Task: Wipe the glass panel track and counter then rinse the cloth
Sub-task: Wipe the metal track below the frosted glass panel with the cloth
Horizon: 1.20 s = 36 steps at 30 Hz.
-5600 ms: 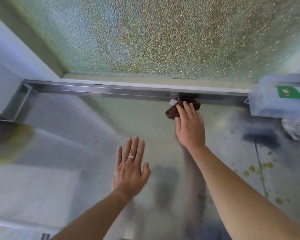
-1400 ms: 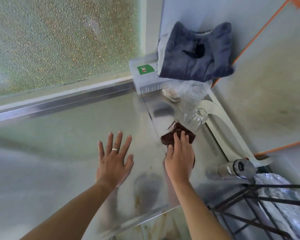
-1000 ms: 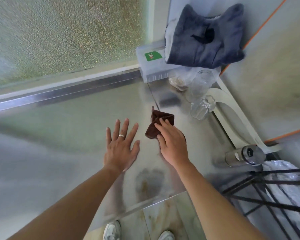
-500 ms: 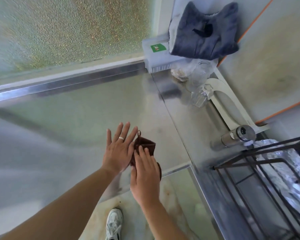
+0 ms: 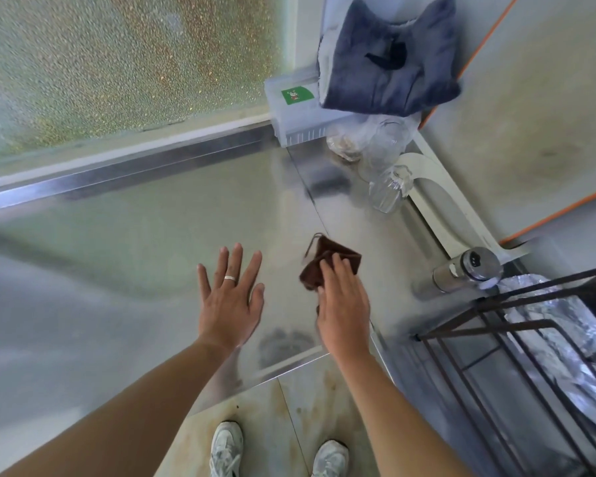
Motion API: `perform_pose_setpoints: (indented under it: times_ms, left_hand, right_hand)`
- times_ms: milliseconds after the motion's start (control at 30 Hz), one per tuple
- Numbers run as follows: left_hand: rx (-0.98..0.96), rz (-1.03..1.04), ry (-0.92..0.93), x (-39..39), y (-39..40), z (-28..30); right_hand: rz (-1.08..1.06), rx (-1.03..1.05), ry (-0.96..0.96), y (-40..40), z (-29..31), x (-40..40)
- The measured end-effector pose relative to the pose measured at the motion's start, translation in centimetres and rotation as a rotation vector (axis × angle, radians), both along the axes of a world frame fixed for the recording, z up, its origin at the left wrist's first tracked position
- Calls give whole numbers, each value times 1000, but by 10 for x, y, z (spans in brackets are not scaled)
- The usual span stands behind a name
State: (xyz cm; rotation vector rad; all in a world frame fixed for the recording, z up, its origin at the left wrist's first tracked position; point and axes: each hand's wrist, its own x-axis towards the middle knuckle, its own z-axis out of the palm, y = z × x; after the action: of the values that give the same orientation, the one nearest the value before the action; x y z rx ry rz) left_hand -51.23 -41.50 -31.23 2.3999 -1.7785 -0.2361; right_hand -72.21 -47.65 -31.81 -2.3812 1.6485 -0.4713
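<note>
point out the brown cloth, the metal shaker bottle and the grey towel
small dark brown cloth (image 5: 343, 258), head view, on its bare upper right fold
cylindrical metal shaker bottle (image 5: 461, 274), head view, on its lying body
folded grey-blue towel (image 5: 386, 60), head view, on its middle

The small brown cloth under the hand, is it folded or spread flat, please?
Bunched, not spread: the small brown cloth shows creases and overlapping layers beneath the right hand.

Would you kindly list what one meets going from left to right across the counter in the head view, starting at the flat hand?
Left hand → brown cloth under the right hand → metal shaker lying on its side → black wire rack.
</note>
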Motion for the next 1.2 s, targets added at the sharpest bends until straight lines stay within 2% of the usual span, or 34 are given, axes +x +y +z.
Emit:
perform_pose_setpoints:
  times_ms: [233,367,500,600,667,800,900,1200]
  left_hand:
    - [14,13,11,3,-7,-3]
    - [-5,6,24,3,-7,-4]
    - [13,1,25,4,-6,-2]
    - [25,5,30,1,-6,3]
    - [38,-16,17,4,-13,4]
    - [63,-96,-13,33,-54,4]
    - [71,-111,-21,46,-79,2]
    - [56,-94,-17,48,-92,1]
  right_hand:
    - [-75,-37,-10,-65,-4,-28]
    - [-96,48,-35,-84,6,-24]
    - [-203,76,-99,-22,13,-4]
    - [-144,75,-54,50,11,11]
    - [-112,60,-52,58,6,16]
    - [-121,66,26,13,5,22]
    - [-147,69,6,-33,5,29]
    - [-80,37,54,-166,5,70]
